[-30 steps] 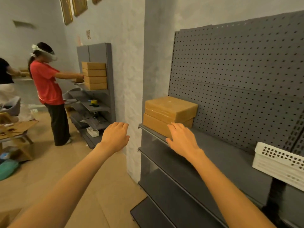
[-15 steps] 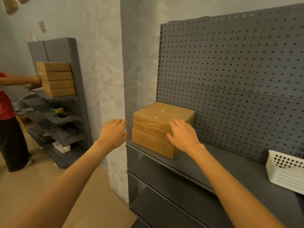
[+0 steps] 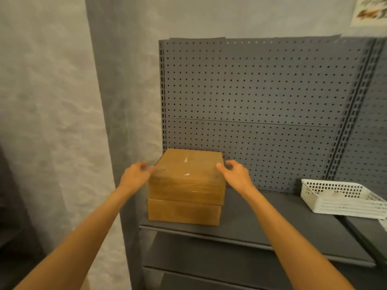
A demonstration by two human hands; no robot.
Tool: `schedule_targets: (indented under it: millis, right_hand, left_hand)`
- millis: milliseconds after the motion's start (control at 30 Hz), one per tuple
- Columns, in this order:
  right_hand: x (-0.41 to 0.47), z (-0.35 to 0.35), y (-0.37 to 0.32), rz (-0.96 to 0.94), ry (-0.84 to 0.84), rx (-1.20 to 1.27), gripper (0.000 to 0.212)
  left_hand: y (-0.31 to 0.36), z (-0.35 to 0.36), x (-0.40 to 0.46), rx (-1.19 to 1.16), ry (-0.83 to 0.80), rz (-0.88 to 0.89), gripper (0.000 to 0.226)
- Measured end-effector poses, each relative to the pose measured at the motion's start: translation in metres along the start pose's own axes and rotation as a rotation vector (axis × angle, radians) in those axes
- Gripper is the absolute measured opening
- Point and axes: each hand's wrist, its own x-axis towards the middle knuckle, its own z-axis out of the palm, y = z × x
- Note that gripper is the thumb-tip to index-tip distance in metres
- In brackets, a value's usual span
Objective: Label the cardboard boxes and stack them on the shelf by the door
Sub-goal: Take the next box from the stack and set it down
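My left hand point(image 3: 135, 176) has swung in from open air and now touches the top box point(image 3: 187, 177) at its left edge; my right hand point(image 3: 236, 176) flanks the other side, fingers loosely curled, neither clearly gripping. Stack looks squared on the shelf point(image 3: 272, 222), against the pegboard point(image 3: 261, 97).

Pale textured wall point(image 3: 52, 101) meeting a grey pillar point(image 3: 117, 101); grey perforated back panel point(image 3: 261, 91) standing against it; a paper sheet point(image 3: 369, 11) hanging upper right. Soft, even light is falling throughout.
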Motion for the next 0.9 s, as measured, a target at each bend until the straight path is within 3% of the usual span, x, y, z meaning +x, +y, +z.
schedule_targets:
  millis: [100,300,400,733,900]
  right_hand:
    - [0.009,0.011,0.000,0.166,-0.004,0.182,0.068]
    - [0.031,0.035,0.018,0.437,-0.063,0.440,0.084]
    - [0.032,0.042,0.021,0.504,-0.092,0.545,0.070]
    - [0.022,0.039,0.023,0.501,-0.062,0.669,0.052]
    - [0.007,0.008,0.027,0.384,0.028,0.685,0.045]
  left_hand:
    - [-0.005,0.005,0.020,-0.239,-0.087,-0.128,0.053]
    - [-0.009,0.028,0.046,-0.445,-0.238,-0.246,0.065]
    - [-0.013,0.042,0.050,-0.494,-0.287,-0.267,0.065]
    - [-0.016,0.051,0.053,-0.626,-0.310,-0.241,0.049]
    - [0.004,0.060,0.044,-0.681,-0.313,-0.158,0.050]
